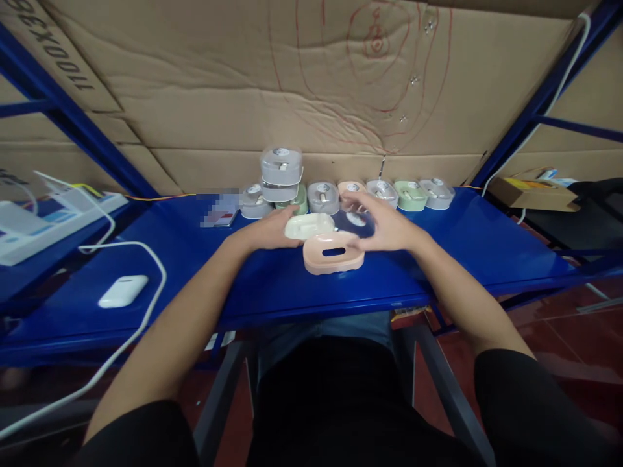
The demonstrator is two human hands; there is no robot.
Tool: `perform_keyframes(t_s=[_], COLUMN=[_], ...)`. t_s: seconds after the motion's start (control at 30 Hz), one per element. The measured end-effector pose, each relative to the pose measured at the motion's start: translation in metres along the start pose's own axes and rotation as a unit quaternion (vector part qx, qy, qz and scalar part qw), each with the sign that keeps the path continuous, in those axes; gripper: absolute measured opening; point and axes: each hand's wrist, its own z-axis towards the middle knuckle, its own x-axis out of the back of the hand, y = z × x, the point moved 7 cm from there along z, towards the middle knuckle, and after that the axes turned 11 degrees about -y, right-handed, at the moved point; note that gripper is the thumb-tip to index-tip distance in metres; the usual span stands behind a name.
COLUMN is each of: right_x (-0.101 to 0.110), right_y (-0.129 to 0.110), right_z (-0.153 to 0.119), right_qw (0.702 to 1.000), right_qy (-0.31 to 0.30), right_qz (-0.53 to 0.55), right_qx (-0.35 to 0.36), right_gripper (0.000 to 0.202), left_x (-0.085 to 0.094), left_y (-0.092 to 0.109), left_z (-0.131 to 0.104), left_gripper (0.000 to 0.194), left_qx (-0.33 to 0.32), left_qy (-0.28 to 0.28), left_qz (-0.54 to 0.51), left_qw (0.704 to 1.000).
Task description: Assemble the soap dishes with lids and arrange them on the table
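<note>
My left hand (273, 228) grips the left end of a cream oval dish (310, 226), its thumb along the far side. A peach oval shell (333, 263) with a dark slot lies on the blue table just in front of that dish. Curved around a clear lid (356, 218) with a round sticker is my right hand (387, 224). Its lower fingertips are beside the peach shell's right end; whether they touch it I cannot tell. The lid is somewhat blurred.
Along the cardboard back wall stand several lidded boxes, grey, green and peach, such as a green one (411, 195). Grey boxes (281, 167) are stacked at the left. A phone (224, 211), a white earbud case (123, 291) and a white cable (158, 275) lie leftward.
</note>
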Motion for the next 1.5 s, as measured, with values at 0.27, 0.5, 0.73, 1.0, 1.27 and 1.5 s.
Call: perform_keyframes(t_s=[0.27,0.5,0.73,1.0,1.27,1.5], right_x=[-0.05,-0.049,-0.06,-0.036,-0.015,-0.036], right_y=[-0.026,-0.019,-0.022,-0.013,0.016,0.021], right_z=[0.016,0.014,0.017,0.005,0.008,0.014], right_qw=[0.996,0.995,0.992,0.99,0.998,0.995], right_qy=[-0.082,-0.092,-0.109,-0.139,-0.027,-0.078], right_qz=[-0.038,-0.045,-0.058,-0.002,-0.033,-0.044], right_qx=[0.013,0.002,0.01,-0.002,-0.043,-0.047], right_gripper=[0.106,0.108,0.099,0.101,0.1,0.106], left_x=[0.0,0.0,0.0,-0.002,-0.034,-0.046], left_y=[0.002,0.004,0.006,0.007,0.053,0.06], left_z=[0.0,0.001,0.001,-0.001,0.008,0.011], left_gripper=[0.099,0.096,0.09,0.111,0.127,0.13], left_qx=[-0.008,0.002,0.004,-0.015,-0.1,-0.087], left_qy=[-0.001,-0.005,-0.004,0.001,0.006,0.038], left_qz=[-0.013,-0.002,0.008,-0.011,-0.113,-0.152], left_qw=[1.0,1.0,1.0,1.0,0.988,0.984])
